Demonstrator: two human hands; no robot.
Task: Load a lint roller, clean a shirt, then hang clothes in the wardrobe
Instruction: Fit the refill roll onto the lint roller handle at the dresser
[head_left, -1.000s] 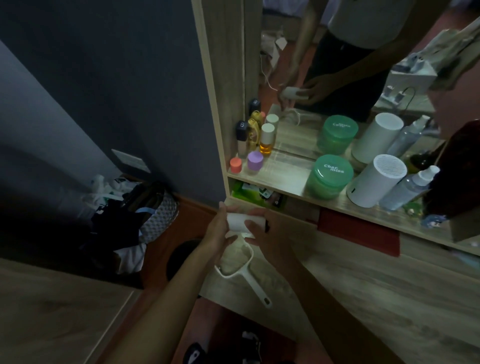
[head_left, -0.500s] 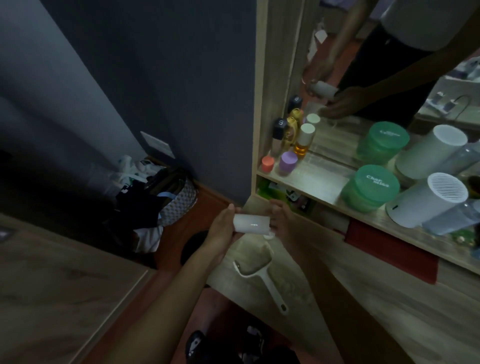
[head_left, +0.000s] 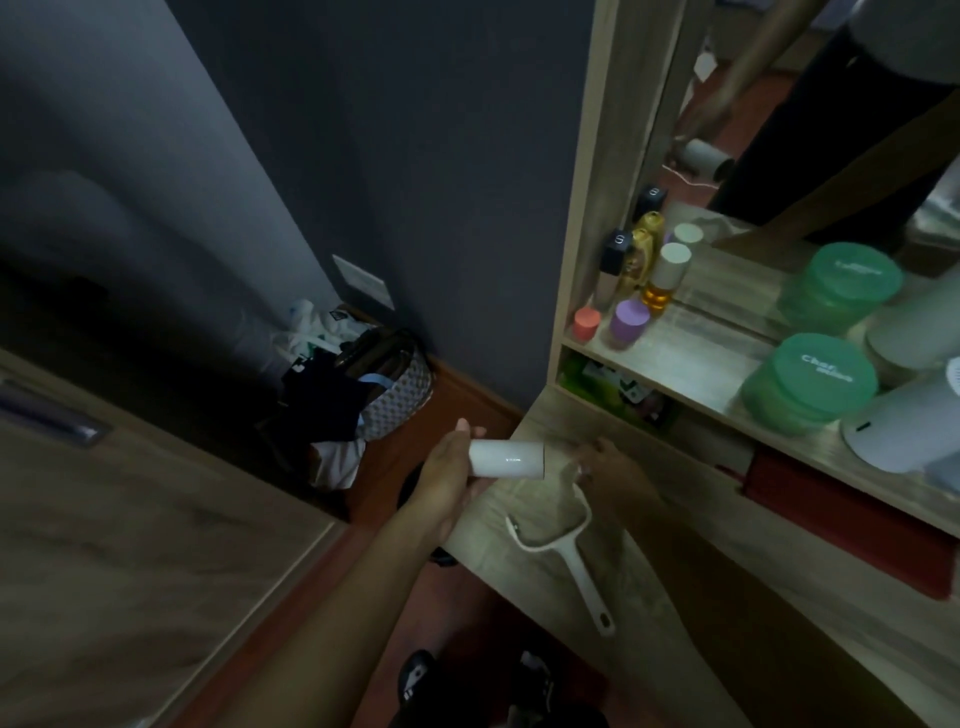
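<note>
Left hand (head_left: 447, 467) fingers wrapped round white roll (head_left: 506, 458); right hand (head_left: 605, 465) fingers pinching roller frame (head_left: 558, 535), handle hanging below over surface (head_left: 675, 613).

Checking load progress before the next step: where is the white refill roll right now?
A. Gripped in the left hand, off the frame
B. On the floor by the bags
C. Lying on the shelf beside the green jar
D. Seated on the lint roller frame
A: the left hand grips the white refill roll clear of the lint roller frame, whose upper end the right hand holds.
</note>
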